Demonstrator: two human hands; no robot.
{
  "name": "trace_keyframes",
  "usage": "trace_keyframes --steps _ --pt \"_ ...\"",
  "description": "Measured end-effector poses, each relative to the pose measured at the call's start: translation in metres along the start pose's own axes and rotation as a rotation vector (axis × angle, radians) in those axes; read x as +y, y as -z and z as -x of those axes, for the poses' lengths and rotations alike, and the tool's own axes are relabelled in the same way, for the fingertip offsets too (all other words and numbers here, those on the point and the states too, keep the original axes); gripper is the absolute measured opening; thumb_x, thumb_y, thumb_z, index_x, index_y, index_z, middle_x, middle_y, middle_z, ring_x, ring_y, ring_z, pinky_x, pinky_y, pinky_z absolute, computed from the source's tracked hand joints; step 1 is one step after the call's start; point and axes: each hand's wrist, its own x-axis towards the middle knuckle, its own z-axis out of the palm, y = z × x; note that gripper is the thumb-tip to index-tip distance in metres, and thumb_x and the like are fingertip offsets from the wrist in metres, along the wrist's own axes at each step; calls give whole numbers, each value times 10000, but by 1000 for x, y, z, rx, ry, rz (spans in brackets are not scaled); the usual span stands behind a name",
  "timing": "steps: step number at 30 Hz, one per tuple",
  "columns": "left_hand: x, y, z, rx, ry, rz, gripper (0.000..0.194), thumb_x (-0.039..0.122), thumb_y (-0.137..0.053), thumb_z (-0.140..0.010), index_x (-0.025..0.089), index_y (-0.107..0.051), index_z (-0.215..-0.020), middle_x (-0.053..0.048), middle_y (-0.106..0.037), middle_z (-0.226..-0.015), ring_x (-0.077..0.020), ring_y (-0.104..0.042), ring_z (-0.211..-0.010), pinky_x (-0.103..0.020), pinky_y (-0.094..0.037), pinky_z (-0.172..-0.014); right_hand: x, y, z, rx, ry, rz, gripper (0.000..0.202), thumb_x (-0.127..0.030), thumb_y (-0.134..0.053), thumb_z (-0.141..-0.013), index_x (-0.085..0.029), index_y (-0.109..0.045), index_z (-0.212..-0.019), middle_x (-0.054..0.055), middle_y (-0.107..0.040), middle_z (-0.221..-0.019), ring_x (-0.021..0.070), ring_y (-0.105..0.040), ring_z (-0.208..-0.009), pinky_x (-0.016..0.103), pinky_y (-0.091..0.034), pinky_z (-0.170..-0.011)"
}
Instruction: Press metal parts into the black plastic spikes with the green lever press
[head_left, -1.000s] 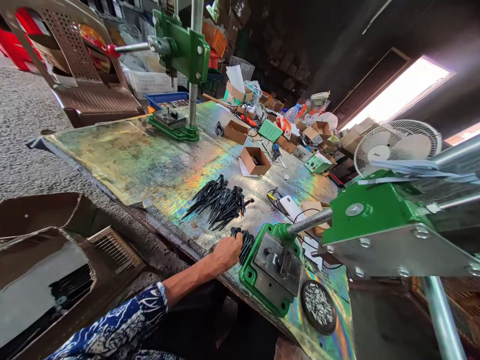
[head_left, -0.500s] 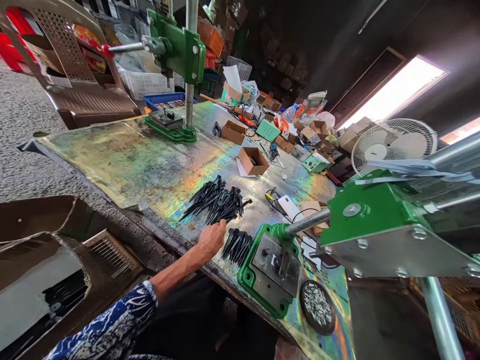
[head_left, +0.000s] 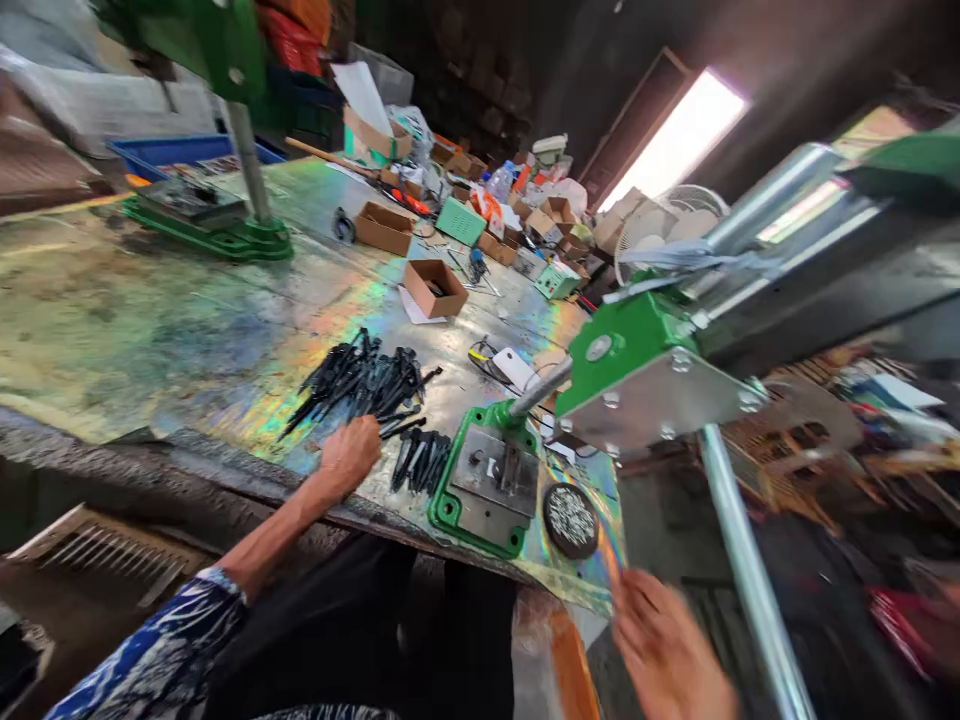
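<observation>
My left hand [head_left: 351, 455] is closed at the front edge of a loose pile of black pointed plastic pieces [head_left: 360, 378]; its fingertips are hidden, and black pieces stick out beyond them. A neater row of similar black pieces [head_left: 420, 462] lies to its right, beside the green press base [head_left: 480, 485] with its metal plate. Further right is a round dark dish [head_left: 571, 520] of small silvery parts. My right hand [head_left: 664, 640] is at the lower right, below the dish, smeared by motion, so its fingers cannot be made out.
The press head and lever [head_left: 645, 370] jut over the right side of the table. A second green press [head_left: 210, 215] stands at the back left. Small cardboard boxes [head_left: 435, 288], cables and a white card [head_left: 516, 370] lie behind the black pieces. A fan [head_left: 660, 225] is further back.
The view has turned to the right, shifting the table leftward. My right hand has come into view at the lower right. My left hand remains by the black pile.
</observation>
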Motion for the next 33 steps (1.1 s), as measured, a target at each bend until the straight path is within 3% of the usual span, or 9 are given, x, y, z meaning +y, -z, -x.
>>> trace_keyframes --steps 4,7,9,13,20,23,26,28,33 --pt "-9 5 -5 -57 -81 -62 297 289 -389 -860 102 -603 -947 -216 -658 -973 -346 -629 -893 -360 -449 -671 45 -20 -55 109 70 209 364 -509 -610 -690 -178 -624 -840 37 -605 -644 189 -561 -565 302 -429 -481" --pt "-15 10 -6 -80 -130 -116 318 317 -356 -874 110 -584 -952 -205 -660 -956 -340 -624 -876 -332 -418 -649 72 -22 -87 184 104 376 289 -448 -574 -783 -164 -603 -824 -14 -550 -590 146 -504 -494 284 -418 -474" --pt "-20 10 -5 -93 -149 -150 313 325 -350 -876 123 -581 -937 -191 -663 -938 -326 -624 -862 -310 -400 -641 84 -21 -102 218 134 515 236 -389 -574 -842 -156 -598 -810 -9 -581 -672 142 -550 -582 299 -464 -575" --pt "-35 4 -7 -125 -179 -185 307 325 -348 -872 139 -590 -903 -187 -662 -909 -336 -619 -855 -315 -389 -644 98 -22 -120 244 194 795 165 -311 -598 -864 -149 -609 -835 32 -626 -889 182 -595 -845 390 -473 -799" --pt "-43 -3 -16 -184 -208 -121 291 303 -337 -877 140 -575 -839 -162 -654 -843 -291 -602 -797 -295 -372 -646 110 -22 -127 200 271 1100 153 -292 -571 -885 -143 -606 -891 40 -617 -927 190 -589 -870 403 -466 -813" --pt "-36 1 -9 -209 -179 194 187 248 -430 -833 164 -526 -696 -39 -593 -640 -184 -542 -652 -221 -333 -586 112 -19 -129 196 288 1152 161 -300 -557 -893 -147 -608 -889 38 -619 -907 179 -591 -835 382 -472 -785" --pt "-28 5 7 -384 -73 745 229 326 -457 -835 181 -479 -660 52 -442 -444 -92 -333 -409 -183 -221 -448 113 -14 -132 203 289 1172 162 -295 -548 -901 -145 -609 -903 33 -625 -886 174 -602 -817 375 -487 -769" --pt "-24 8 19 -502 -30 1073 277 413 -506 -811 183 -477 -659 61 -446 -430 -59 -232 -356 -181 -139 -403 114 -11 -132 204 292 1176 161 -288 -545 -905 -139 -606 -921 30 -626 -879 174 -609 -809 377 -497 -761" --pt "-13 10 41 -585 -23 1402 323 427 -666 -712 172 -490 -621 35 -500 -480 -52 -342 -405 -150 -166 -373 115 -11 -132 160 332 1185 157 -290 -554 -900 -144 -605 -927 36 -625 -911 175 -606 -833 377 -497 -774"
